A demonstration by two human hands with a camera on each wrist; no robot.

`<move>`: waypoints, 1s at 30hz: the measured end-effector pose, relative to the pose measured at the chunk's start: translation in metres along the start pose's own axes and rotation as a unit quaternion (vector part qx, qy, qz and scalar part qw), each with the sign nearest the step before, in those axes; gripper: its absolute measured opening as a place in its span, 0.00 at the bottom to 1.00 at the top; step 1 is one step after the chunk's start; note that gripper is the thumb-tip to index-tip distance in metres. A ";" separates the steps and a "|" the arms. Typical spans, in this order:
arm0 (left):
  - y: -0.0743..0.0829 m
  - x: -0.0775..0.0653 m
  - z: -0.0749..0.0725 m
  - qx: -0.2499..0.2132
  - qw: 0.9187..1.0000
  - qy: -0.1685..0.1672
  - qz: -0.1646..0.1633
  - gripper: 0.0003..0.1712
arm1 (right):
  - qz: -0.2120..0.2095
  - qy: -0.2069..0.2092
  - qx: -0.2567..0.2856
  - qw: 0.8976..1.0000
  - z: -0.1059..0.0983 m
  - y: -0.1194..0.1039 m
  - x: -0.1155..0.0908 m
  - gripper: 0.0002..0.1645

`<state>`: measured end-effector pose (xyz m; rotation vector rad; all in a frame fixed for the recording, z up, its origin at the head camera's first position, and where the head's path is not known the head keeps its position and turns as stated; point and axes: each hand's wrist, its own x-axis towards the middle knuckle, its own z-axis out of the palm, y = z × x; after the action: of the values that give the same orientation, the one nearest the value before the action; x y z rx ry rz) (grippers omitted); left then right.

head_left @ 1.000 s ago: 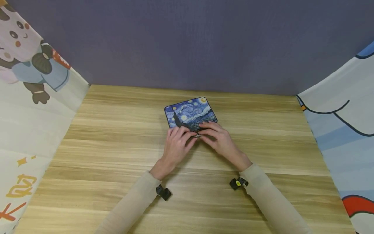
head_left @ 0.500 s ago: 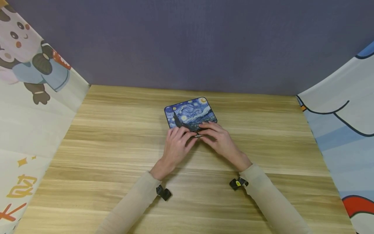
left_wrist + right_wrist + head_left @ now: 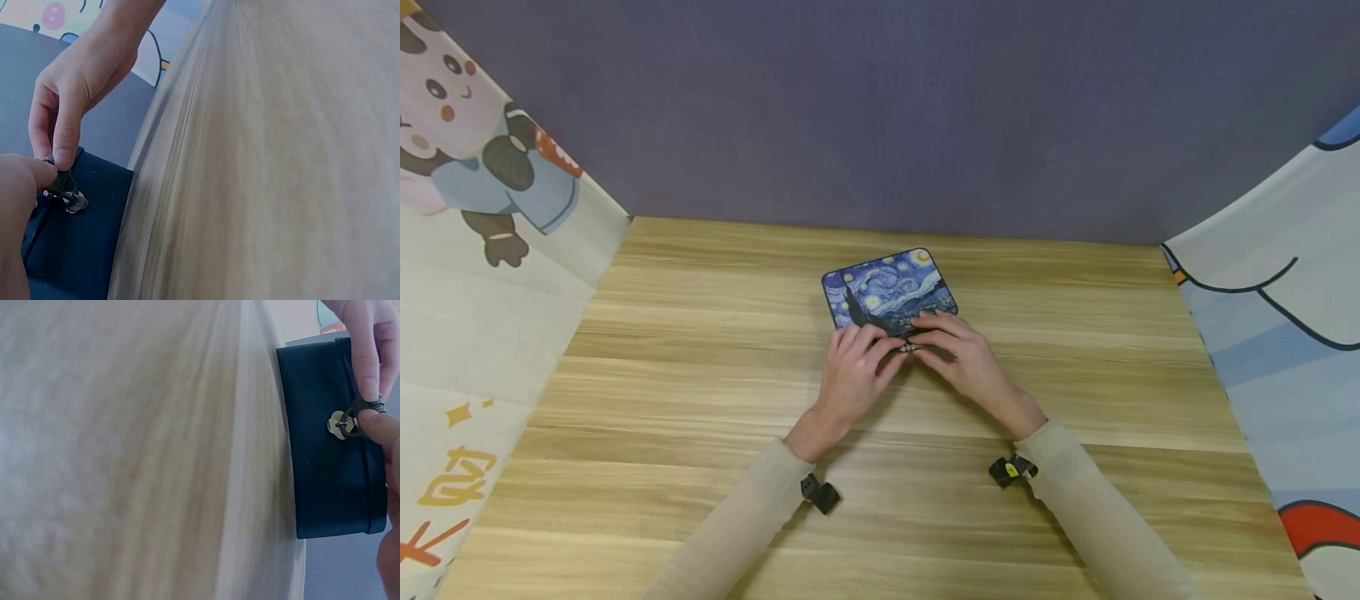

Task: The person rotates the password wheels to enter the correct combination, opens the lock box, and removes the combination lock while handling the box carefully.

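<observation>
A rectangular tin box [image 3: 887,292] with a swirling blue night-sky painting on its lid stands near the back of the table. Its dark front [image 3: 325,487] carries a flower-shaped metal clasp plate [image 3: 336,425]. At this plate hangs a small dark padlock [image 3: 354,412], its curved shackle beside the plate and a ridged part between the fingertips. My left hand [image 3: 853,367] pinches the padlock from the left with thumb and index finger. From the right, my right hand [image 3: 966,358] pinches it too, with other fingers on the lid's front edge. Fingertips partly cover the padlock.
The box rests on a wood-grain table [image 3: 737,333]. Behind rises a dark blue-grey partition [image 3: 880,108]; printed cartoon cloths border the left [image 3: 475,317] and right sides. A black wrist device [image 3: 820,494] sits on each sleeve.
</observation>
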<state>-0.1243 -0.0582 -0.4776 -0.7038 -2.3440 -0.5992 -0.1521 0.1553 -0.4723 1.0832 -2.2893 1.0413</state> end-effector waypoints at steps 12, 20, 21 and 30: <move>-0.001 0.000 0.001 0.000 1.000 0.004 0.006 0.12 | 0.013 -0.008 -0.006 1.000 -0.002 -0.002 0.000 0.15; -0.001 0.000 0.001 -0.001 1.000 0.002 0.003 0.12 | 0.014 -0.010 -0.008 1.000 -0.002 -0.002 0.000 0.15; -0.001 0.000 0.001 -0.001 1.000 0.002 0.002 0.12 | 0.014 -0.010 -0.008 1.000 -0.002 -0.002 0.000 0.15; -0.001 0.000 0.000 -0.003 1.000 -0.001 -0.001 0.12 | 0.014 -0.013 -0.008 1.000 -0.002 -0.002 0.000 0.15</move>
<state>-0.1248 -0.0586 -0.4784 -0.7040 -2.3454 -0.6074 -0.1505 0.1556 -0.4702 1.0660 -2.3354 1.0253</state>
